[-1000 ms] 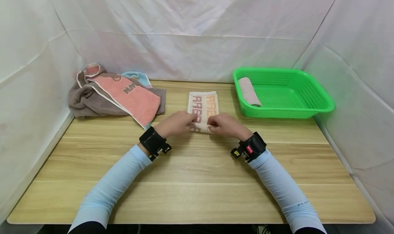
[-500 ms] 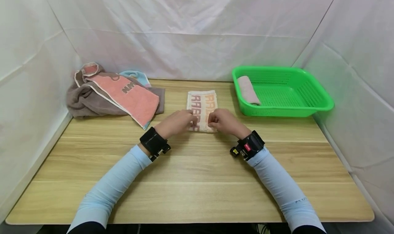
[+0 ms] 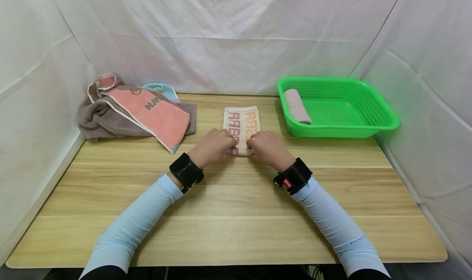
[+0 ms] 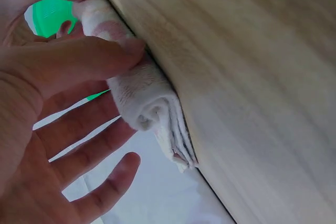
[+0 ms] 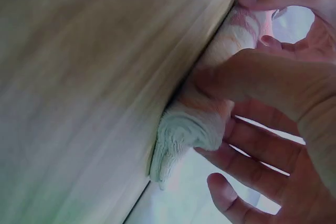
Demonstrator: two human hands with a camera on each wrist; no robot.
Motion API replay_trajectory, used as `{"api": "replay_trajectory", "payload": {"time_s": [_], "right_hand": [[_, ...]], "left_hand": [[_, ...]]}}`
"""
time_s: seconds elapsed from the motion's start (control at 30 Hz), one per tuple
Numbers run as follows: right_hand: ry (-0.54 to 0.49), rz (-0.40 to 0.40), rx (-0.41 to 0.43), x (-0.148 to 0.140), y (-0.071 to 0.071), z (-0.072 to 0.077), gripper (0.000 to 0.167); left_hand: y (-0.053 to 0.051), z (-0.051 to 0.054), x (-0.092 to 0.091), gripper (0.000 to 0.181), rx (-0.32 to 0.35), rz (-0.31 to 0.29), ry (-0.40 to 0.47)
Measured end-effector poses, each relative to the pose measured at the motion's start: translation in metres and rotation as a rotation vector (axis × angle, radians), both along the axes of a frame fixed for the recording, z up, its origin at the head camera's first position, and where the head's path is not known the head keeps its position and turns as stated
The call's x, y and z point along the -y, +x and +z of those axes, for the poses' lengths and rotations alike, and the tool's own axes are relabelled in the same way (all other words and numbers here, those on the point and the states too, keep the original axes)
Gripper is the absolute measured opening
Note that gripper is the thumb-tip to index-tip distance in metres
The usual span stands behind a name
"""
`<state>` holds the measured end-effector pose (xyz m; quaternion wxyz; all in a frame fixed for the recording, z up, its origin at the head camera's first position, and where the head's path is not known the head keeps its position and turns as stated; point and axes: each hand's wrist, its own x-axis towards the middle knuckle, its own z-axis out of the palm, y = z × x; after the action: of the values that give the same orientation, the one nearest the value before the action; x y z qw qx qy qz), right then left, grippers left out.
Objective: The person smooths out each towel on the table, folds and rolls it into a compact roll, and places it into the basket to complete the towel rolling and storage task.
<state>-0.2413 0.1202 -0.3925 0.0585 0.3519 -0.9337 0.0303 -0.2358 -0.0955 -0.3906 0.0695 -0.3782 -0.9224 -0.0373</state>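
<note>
A small cream towel (image 3: 241, 122) with brown and orange lettering lies at the table's middle, its near edge rolled up. My left hand (image 3: 215, 147) pinches the left part of the roll; in the left wrist view its thumb presses the rolled towel (image 4: 139, 90) with fingers behind. My right hand (image 3: 270, 150) grips the right part, and the right wrist view shows thumb and fingers around the spiral-ended roll (image 5: 191, 127). The far part of the towel lies flat beyond both hands.
At the back right stands a green basket (image 3: 343, 132) with a rolled pinkish towel (image 3: 296, 106) along its left side. A heap of grey and pink towels (image 3: 147, 116), with a blue piece behind, lies back left. White sheets surround the wooden table (image 3: 236, 231).
The near edge of the towel has moved slightly away from me as the roll turned. My right hand, more to the right half a second ago, has come back inward onto the roll.
</note>
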Motion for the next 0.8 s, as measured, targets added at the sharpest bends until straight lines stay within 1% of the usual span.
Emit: {"api": "replay_trajectory", "payload": {"time_s": [0.07, 0.13, 0.2, 0.27, 0.3, 0.37, 0.43, 0.47, 0.53, 0.6, 0.67, 0.8], "right_hand": [[-0.005, 0.002, 0.014, 0.0, -0.001, 0.0, 0.023], [-0.018, 0.002, 0.056, -0.002, -0.002, 0.001, 0.022], [-0.046, 0.006, 0.128, -0.004, -0.005, 0.002, 0.017], [-0.089, 0.011, 0.217, -0.008, -0.007, 0.003, 0.011], [-0.115, 0.017, 0.257, -0.01, -0.009, 0.003, 0.009], [-0.169, 0.017, 0.332, -0.014, -0.011, 0.003, 0.015], [-0.205, 0.016, 0.375, -0.017, -0.014, 0.002, 0.022], [-0.218, 0.014, 0.388, -0.018, -0.014, 0.002, 0.025], [-0.227, 0.007, 0.384, -0.019, -0.015, 0.001, 0.026], [-0.226, -0.001, 0.36, -0.018, -0.014, 0.001, 0.025], [-0.207, -0.016, 0.302, -0.016, -0.012, 0.001, 0.022], [-0.158, -0.017, 0.132, -0.013, -0.008, 0.001, 0.014]], "left_hand": [[-0.001, 0.0, 0.001, 0.008, 0.001, -0.005, 0.004], [-0.001, 0.001, 0.002, 0.02, 0.034, -0.004, 0.017], [-0.002, 0.002, 0.003, 0.032, 0.102, 0.003, 0.046], [-0.003, 0.004, 0.005, 0.037, 0.188, 0.015, 0.08], [-0.004, 0.004, 0.006, 0.037, 0.231, 0.019, 0.095], [-0.005, 0.005, 0.008, 0.031, 0.306, 0.017, 0.12], [-0.006, 0.005, 0.008, 0.024, 0.355, 0.012, 0.134], [-0.007, 0.006, 0.008, 0.02, 0.366, 0.007, 0.138], [-0.007, 0.006, 0.008, 0.016, 0.37, -0.001, 0.143], [-0.007, 0.006, 0.007, 0.014, 0.348, -0.001, 0.138], [-0.006, 0.007, 0.007, 0.013, 0.316, 0.002, 0.125], [-0.006, 0.007, 0.006, 0.008, 0.271, 0.018, 0.094]]}}
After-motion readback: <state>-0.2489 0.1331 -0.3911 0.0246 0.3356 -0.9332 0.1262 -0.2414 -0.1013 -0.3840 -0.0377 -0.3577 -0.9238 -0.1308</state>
